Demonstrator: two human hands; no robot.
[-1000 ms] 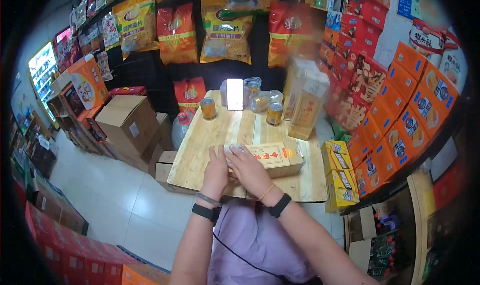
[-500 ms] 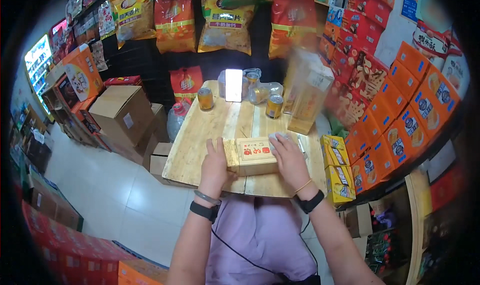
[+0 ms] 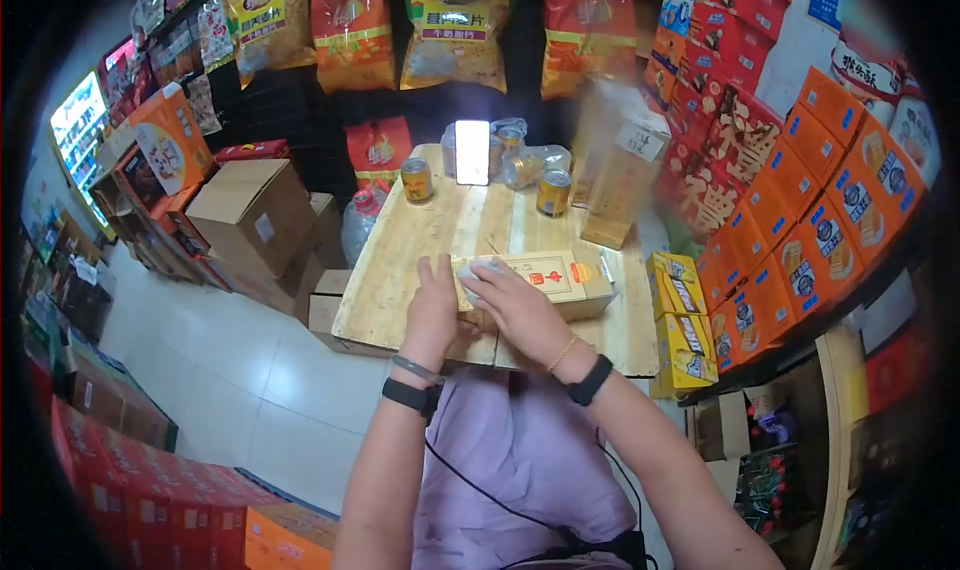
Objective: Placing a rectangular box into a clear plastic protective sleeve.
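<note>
A long cream-and-gold carton [image 3: 562, 273] with red print lies flat along the near part of the wooden table [image 3: 400, 255]. My left hand [image 3: 431, 310] is closed about its left end, fingers at the far side and thumb low on the near side. A crumpled whitish cloth [image 3: 482, 268] is under the fingers of my right hand [image 3: 524, 312], pressed on the carton top close to my left hand. The undersides of my right fingers are hidden.
A lit phone [image 3: 472, 153] stands at the table's back, between gold cans [image 3: 417, 181] [image 3: 553, 192] and a clear plastic bottle on its side [image 3: 537, 165]. Tall clear-sided boxes [image 3: 617, 185] rise at the back right. Cartons [image 3: 255, 215] stand left; yellow packs [image 3: 684, 355] stand right.
My right hand has slid with the cloth from the carton's right end to its left end, uncovering the right end. My left hand stays at the left end. The whole view has shifted slightly.
</note>
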